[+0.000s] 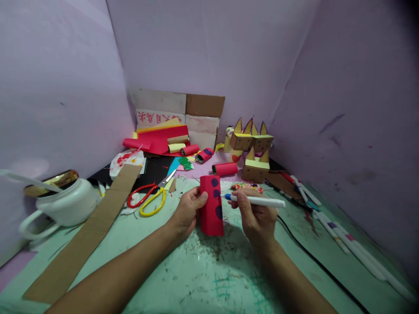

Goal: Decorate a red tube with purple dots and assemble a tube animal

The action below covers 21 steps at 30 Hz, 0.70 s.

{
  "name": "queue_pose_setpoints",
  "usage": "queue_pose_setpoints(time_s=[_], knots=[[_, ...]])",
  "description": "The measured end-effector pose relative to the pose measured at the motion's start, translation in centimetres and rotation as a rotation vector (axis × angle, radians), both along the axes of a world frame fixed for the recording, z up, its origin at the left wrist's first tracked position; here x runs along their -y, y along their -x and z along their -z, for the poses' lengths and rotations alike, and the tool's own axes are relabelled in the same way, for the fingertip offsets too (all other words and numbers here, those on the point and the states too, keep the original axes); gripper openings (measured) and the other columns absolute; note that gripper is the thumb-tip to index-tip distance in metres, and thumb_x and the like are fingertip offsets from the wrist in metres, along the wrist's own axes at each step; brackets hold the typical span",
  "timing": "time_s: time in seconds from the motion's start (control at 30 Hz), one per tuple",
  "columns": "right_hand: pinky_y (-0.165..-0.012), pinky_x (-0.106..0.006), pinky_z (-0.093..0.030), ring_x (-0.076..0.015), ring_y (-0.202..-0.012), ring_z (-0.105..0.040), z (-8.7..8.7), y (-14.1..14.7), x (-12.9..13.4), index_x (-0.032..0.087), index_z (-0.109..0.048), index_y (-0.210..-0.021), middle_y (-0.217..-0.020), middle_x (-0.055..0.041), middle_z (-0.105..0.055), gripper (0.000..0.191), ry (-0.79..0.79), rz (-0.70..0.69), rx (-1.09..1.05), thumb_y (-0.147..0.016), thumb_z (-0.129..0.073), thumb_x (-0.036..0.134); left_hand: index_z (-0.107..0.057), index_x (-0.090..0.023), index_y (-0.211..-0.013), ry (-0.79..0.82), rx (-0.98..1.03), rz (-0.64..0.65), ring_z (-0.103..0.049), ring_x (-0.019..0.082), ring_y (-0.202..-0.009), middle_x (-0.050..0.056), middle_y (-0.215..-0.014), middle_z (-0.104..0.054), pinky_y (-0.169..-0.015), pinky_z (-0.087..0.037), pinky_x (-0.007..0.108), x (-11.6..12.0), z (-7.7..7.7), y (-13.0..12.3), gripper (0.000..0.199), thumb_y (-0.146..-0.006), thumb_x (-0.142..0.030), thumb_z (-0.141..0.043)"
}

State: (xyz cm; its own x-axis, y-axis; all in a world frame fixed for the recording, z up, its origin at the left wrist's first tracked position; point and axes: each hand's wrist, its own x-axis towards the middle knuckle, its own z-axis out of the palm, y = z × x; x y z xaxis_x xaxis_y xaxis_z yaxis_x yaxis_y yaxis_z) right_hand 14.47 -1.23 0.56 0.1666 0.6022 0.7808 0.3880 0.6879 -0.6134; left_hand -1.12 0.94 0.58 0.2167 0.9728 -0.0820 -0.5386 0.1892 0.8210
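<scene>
My left hand (pixel 187 210) grips the left edge of a red paper piece (pixel 209 222), thumb in front, holding it upright just above the table. Dark blue round spots run down the right part of the paper. In my right hand (pixel 258 218) is a white marker (pixel 262 201) with a blue tip end, pinched between thumb and fingers. The marker's tip points left and sits at the paper's right edge by the spots; whether it touches cannot be made out. Behind the paper lies a red paper tube (pixel 224 168), and a spotted red tube (pixel 204 155) is farther back.
Red-and-yellow-handled scissors (pixel 153 196) and a long cardboard strip (pixel 94 226) lie at left, beside a white cup (pixel 67 203). Small cardboard boxes with pointed ears (pixel 255 169) stand at the back right. Several markers (pixel 356 246) and a black cable (pixel 314 257) lie at right.
</scene>
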Motion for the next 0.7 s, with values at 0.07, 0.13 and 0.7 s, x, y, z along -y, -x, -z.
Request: queue_pose_setpoints(time_s=[0.07,0.13,0.7], knots=[[-0.054,-0.027,-0.048,-0.0134,-0.055,-0.059,0.06,-0.05,-0.05,0.019,-0.066,-0.078,-0.062,0.0014,-0.062,0.017,0.000,-0.013,-0.011,-0.093,-0.058,0.021,-0.067,-0.010,-0.097,-0.001,0.001,0.003,-0.069,0.020,-0.075,0.009,-0.083,-0.077,-0.070,-0.054,0.029,-0.02,0.02,0.01,0.058,-0.052,-0.039,-0.092],[-0.053,-0.027,-0.047,-0.0131,-0.055,-0.059,0.13,-0.09,-0.11,0.019,-0.066,-0.078,-0.063,0.0017,-0.062,0.017,0.004,-0.021,-0.016,-0.093,-0.058,0.021,-0.068,-0.011,-0.097,-0.003,0.001,0.006,-0.069,0.020,-0.074,0.009,-0.084,-0.077,-0.070,-0.054,0.029,-0.04,0.06,0.01,0.057,-0.053,-0.038,-0.092],[-0.057,-0.027,-0.047,-0.0132,-0.059,-0.059,0.12,-0.21,-0.01,0.019,-0.066,-0.079,-0.065,0.0021,-0.062,0.017,-0.023,-0.027,-0.009,-0.093,-0.057,0.019,-0.067,-0.011,-0.098,-0.011,0.007,0.022,-0.070,0.021,-0.073,0.009,-0.084,-0.077,-0.067,-0.054,0.029,-0.05,0.01,0.04,0.059,-0.053,-0.039,-0.092]])
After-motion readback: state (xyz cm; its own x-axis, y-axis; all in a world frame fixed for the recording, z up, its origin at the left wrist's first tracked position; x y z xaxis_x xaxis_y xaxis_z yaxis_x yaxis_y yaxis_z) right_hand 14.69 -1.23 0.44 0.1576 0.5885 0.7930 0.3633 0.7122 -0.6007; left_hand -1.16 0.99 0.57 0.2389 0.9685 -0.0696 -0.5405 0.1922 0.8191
